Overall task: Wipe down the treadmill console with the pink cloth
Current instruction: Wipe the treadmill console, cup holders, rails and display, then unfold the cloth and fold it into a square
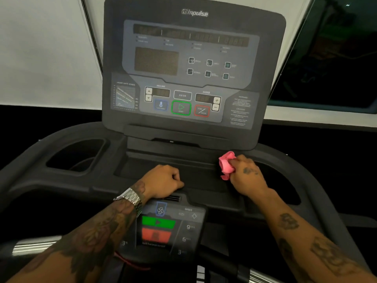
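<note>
Forearms enter from the bottom edge, both tattooed; a metal watch (131, 198) sits on the left wrist. Landmark for all positions: the treadmill console (183, 68), a dark upright panel marked "Impulse" with unlit displays and a row of incline, enter, speed, start and stop keys.

Left hand (163, 180): below the console, on the front lip of the flat tray (163, 168) at the console's foot. Fingers curled under, grip closed on nothing visible; knuckles rest on the dark plastic.

Right hand (245, 173): below the console's lower right corner. Grip clamped on the pink cloth (226, 164), which is bunched and sticks out past the fingers toward the console. Cloth lies at the right end of the tray, just under the console's bottom edge; whether it touches the surface cannot be told.

Lower keypad (173, 227): nearer than the console, between the two forearms, with fan key, green and red bars, speed numbers.

Cup recess (75, 154): below and left of the console, well apart from the left hand. A curved dark handrail (318, 193) wraps the right side.

Room: pale wall (40, 48) left of the console, dark window (336, 54) right of it. Tray surface between the two hands is bare.
</note>
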Action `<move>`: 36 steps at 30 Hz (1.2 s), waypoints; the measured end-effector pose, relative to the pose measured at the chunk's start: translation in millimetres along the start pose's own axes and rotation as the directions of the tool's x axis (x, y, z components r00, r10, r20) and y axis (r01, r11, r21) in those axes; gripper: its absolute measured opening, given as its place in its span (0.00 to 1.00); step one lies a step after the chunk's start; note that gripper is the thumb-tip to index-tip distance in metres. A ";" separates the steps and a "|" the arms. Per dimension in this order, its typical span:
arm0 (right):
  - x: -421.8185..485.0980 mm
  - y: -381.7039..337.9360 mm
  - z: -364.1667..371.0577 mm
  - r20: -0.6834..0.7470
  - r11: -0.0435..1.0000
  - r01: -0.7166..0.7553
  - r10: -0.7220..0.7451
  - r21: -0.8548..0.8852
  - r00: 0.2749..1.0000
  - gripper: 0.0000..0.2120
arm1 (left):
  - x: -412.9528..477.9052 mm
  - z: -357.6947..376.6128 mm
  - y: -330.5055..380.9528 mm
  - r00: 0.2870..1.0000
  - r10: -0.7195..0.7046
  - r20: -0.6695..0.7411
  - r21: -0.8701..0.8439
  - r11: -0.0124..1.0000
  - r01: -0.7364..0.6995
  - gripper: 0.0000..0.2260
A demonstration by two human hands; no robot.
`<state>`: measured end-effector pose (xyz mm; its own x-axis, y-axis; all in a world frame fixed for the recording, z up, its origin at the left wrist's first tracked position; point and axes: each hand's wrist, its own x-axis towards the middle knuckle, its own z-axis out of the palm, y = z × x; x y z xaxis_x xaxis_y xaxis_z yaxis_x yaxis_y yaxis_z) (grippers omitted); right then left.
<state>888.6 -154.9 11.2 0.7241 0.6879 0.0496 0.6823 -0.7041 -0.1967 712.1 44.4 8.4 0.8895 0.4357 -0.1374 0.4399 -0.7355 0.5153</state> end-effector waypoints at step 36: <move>-104.7 -88.4 14.4 -0.123 0.559 0.446 -0.521 0.699 0.844 0.16 | -10.6 -12.7 4.6 0.990 -0.135 -0.046 -0.745 0.665 0.056 0.05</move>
<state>751.0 -162.2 9.3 0.2681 0.9264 0.2645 0.6344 0.0369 -0.7721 703.2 43.0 23.0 0.8156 0.5540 -0.1668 0.2505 -0.0783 0.9650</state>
